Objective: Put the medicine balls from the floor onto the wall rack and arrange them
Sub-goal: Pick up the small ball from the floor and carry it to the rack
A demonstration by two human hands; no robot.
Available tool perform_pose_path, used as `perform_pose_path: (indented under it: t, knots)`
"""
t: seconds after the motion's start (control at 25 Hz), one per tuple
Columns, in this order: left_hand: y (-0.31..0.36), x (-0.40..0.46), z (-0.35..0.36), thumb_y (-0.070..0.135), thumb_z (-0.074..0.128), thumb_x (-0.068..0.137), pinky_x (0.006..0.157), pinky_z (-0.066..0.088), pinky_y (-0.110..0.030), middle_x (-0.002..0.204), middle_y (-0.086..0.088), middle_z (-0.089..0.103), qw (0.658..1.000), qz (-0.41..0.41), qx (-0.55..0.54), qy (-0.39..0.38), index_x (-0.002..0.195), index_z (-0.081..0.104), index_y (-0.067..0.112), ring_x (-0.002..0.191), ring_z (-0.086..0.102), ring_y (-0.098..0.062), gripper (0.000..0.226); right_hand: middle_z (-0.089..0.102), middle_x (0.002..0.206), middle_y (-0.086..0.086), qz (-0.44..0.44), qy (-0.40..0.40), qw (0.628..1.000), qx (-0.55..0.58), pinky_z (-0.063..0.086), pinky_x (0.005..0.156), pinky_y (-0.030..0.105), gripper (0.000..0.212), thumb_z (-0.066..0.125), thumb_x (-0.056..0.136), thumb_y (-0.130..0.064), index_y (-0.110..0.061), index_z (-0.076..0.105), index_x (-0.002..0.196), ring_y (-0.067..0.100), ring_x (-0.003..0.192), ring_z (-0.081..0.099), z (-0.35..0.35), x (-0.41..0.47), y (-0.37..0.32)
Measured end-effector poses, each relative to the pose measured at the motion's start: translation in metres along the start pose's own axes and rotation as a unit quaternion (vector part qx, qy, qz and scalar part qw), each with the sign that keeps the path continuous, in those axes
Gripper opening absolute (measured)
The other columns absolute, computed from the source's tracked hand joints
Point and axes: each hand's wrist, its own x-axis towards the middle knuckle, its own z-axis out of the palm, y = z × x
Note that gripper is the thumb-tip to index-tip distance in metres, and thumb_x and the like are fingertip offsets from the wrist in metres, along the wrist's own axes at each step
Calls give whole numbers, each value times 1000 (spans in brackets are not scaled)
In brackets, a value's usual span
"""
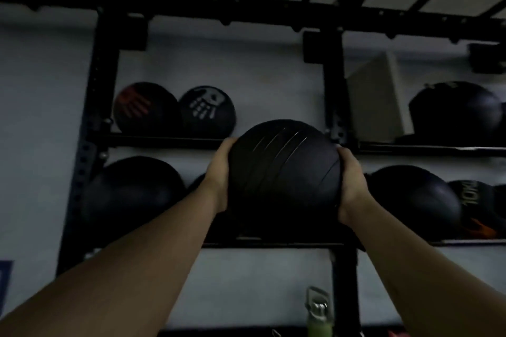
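Note:
I hold a black grooved medicine ball (284,169) up in front of the black wall rack (90,128), between its upper and lower shelves. My left hand (217,175) presses on the ball's left side and my right hand (351,186) on its right side. On the upper shelf sit a ball with a red hand print (145,108) and a ball with a white hand print (208,111), left of the held ball. A large black ball (131,194) rests on the lower shelf at left. The space behind the held ball is hidden.
The right bay holds a dark ball (457,109) and a pale box (377,98) on top, plus a black ball (416,197) and a lettered ball (476,208) below. A green bottle (319,317) stands at the bottom. Black beams (246,12) cross overhead.

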Motion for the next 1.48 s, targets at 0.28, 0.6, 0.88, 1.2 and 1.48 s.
perform_pose_path:
  t: [0.28,0.6,0.88,1.2,1.48]
  knots:
    - [36,133,9,48,54,99,67,58,-29,88,-10,83,991,128,23,18,104,79,15,89,72,-27,42,82,104,7,-104,-95,990,-13,58,84,42,46,50,95,-54,-22,80,110,35,105,73,58,161,-25]
    - [27,334,46,46,56,94,56,56,-25,84,-8,79,974,221,44,2,88,78,17,74,72,-24,37,81,79,-1,-186,-160,969,-2,56,65,29,42,44,100,-46,-21,77,95,23,83,74,62,367,-44]
    - [32,471,35,40,57,94,55,58,-24,79,-10,79,966,247,70,29,87,77,13,65,73,-25,34,81,84,5,-224,-157,962,21,60,73,33,37,47,97,-40,-17,73,85,26,82,77,87,492,-21]
    - [9,557,15,25,74,86,86,53,-27,93,0,78,834,486,233,118,78,77,26,92,71,-14,8,73,95,-5,-443,-137,853,-239,51,91,29,21,61,87,-38,-23,75,87,21,105,68,134,575,3]
    - [4,574,8,34,68,92,71,48,-22,80,11,68,816,463,323,127,75,68,28,81,64,-7,18,65,103,-6,-409,-165,816,-374,46,84,23,44,53,95,-54,-18,69,115,16,104,62,147,585,8]
